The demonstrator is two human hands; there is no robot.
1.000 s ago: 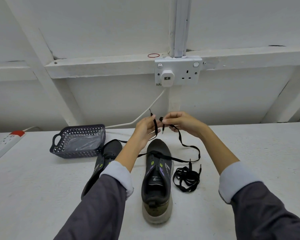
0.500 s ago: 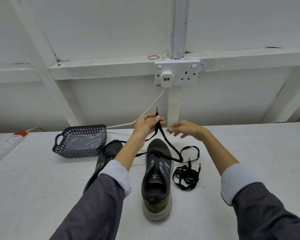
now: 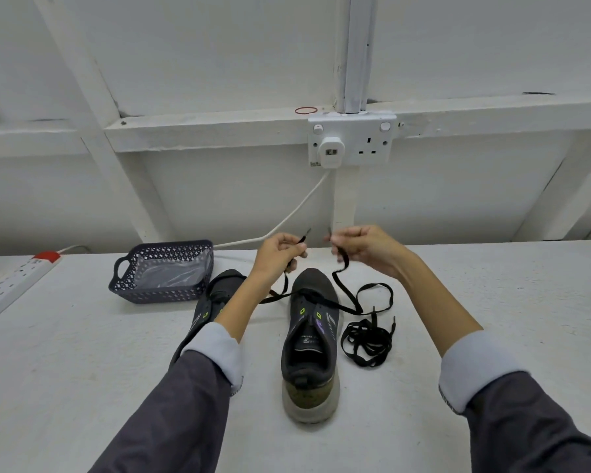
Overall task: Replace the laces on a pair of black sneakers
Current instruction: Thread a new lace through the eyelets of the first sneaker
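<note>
Holding one end of the lace (image 3: 339, 285) in each hand, the person has both tips raised above the toe of the shoe (image 3: 313, 343). It stands on the desk (image 3: 82, 370) between the forearms, heel toward the camera. The left hand (image 3: 277, 256) has its grip pinched together on the left end, with the tip poking out past the fingers. The right hand (image 3: 365, 249) has its grip pinched on the right end in the same way. That side runs down into a slack loop on the desk before it reaches the shoe. The two hands are a little apart at like height, which reads as evening out the ends.

Judged from this, the lacing has barely begun. The lace crosses the shoe only at the row nearest the toe, and the eyelets above it, up to the open tongue, look bare. All those rows remain, then the tie.

The other shoe (image 3: 219, 298) lies just left of it, mostly hidden under the left forearm, so I cannot tell whether it carries a lace. A loose lace (image 3: 367, 339) lies bundled on the desk just right of the shoe; whether it is old or new is unclear. A basket (image 3: 164, 291) sits behind the other shoe, apparently holding a clear bag.
</note>
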